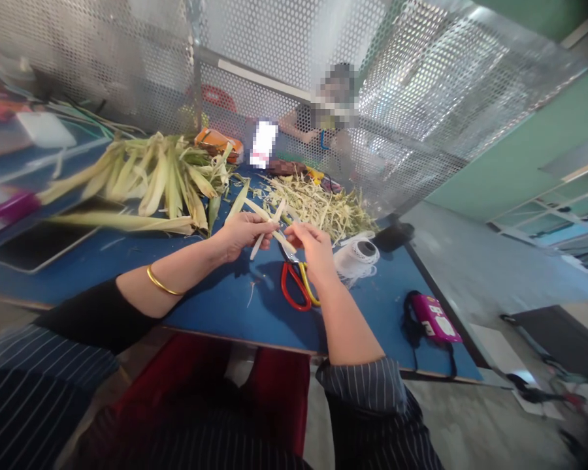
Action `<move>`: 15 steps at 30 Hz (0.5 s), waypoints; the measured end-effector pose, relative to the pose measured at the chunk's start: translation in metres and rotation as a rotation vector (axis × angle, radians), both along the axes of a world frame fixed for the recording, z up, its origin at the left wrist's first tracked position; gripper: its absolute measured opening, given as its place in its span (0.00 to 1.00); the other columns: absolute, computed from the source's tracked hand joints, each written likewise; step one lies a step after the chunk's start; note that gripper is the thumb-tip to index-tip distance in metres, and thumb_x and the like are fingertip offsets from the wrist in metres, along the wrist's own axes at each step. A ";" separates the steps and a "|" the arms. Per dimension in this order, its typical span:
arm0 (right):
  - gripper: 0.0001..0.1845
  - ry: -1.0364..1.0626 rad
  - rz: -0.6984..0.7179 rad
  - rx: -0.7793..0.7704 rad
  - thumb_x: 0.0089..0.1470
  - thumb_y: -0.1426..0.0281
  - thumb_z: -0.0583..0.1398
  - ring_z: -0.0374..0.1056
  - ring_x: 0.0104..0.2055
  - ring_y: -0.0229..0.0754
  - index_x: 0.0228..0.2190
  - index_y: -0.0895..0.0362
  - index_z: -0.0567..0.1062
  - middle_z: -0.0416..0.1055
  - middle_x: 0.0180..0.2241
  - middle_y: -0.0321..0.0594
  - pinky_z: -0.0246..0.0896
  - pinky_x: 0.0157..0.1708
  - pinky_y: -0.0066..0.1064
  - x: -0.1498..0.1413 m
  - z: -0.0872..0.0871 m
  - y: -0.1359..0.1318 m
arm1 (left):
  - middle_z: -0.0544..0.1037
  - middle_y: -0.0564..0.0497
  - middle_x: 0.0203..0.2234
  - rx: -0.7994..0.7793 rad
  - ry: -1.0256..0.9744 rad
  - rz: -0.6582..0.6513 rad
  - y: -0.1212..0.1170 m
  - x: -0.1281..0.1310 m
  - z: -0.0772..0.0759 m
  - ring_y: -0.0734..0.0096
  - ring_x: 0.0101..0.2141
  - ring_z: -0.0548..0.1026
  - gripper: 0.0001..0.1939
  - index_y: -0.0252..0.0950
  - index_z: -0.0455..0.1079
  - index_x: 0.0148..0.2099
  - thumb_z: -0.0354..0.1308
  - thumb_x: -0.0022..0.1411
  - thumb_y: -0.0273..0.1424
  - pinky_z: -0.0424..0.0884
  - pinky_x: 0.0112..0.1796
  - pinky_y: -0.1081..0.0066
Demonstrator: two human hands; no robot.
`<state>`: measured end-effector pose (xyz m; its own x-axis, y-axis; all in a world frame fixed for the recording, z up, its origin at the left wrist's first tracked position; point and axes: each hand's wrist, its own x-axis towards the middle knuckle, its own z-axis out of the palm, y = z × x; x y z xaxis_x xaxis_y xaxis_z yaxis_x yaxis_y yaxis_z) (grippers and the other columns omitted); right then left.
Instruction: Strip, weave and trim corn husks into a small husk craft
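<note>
Left hand (247,236) pinched shut, right hand (313,245) close beside it

From my end I see the left thumb and fingers clamped on two narrow, flat, pale cream strips of plant husk (257,247), held crossed in an X just above the blue-topped bench (225,313). One strip's long axis slants from lower left, its tip showing below the fingers, to upper right. The other runs from upper left, pointing away from the wearer, to lower right, its near end beside the right hand. I have the right fingers curled in near that end; I cannot tell whether they grip anything.

Below the hands I can make out scissors with one red and one yellow loop handle (290,260), loops toward the wearer, blades pointing away and partly hidden by the strips. Right of the right hand I see a white spool of thread (353,258) near a heap of shredded yellow-green husk (318,205). Off to the left I have a fanned pile of long green-and-cream husks (169,176), most of their lengths angled toward the wearer. Farther right, near the bench edge, I see a magenta box with a black strap (436,318).
</note>
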<state>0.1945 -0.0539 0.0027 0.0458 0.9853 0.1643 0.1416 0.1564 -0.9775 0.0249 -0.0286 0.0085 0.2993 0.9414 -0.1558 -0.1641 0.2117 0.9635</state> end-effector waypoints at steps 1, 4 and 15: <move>0.20 0.071 0.006 -0.067 0.49 0.51 0.62 0.63 0.23 0.33 0.27 0.57 0.77 0.69 0.22 0.34 0.60 0.27 0.28 0.002 0.000 0.002 | 0.72 0.52 0.19 -0.014 0.005 -0.049 -0.001 0.000 0.001 0.77 0.20 0.70 0.10 0.31 0.72 0.26 0.68 0.53 0.31 0.72 0.27 0.72; 0.21 0.174 0.082 -0.188 0.44 0.51 0.65 0.58 0.21 0.31 0.28 0.57 0.76 0.68 0.23 0.34 0.56 0.23 0.27 0.005 -0.004 0.007 | 0.75 0.48 0.22 -0.046 0.009 -0.183 -0.004 0.000 -0.001 0.75 0.22 0.72 0.15 0.31 0.75 0.30 0.67 0.54 0.40 0.72 0.28 0.71; 0.10 0.250 -0.093 -0.029 0.43 0.64 0.65 0.57 0.20 0.32 0.21 0.57 0.73 0.63 0.17 0.31 0.54 0.24 0.29 -0.007 -0.013 0.007 | 0.74 0.50 0.19 0.039 0.101 -0.243 -0.006 0.005 -0.012 0.78 0.18 0.70 0.12 0.32 0.73 0.25 0.65 0.54 0.35 0.68 0.23 0.74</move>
<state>0.1876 -0.0470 -0.0107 0.1716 0.9792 0.1084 -0.0922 0.1255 -0.9878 0.0300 -0.0346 -0.0038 0.5021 0.8497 -0.1611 -0.0156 0.1952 0.9806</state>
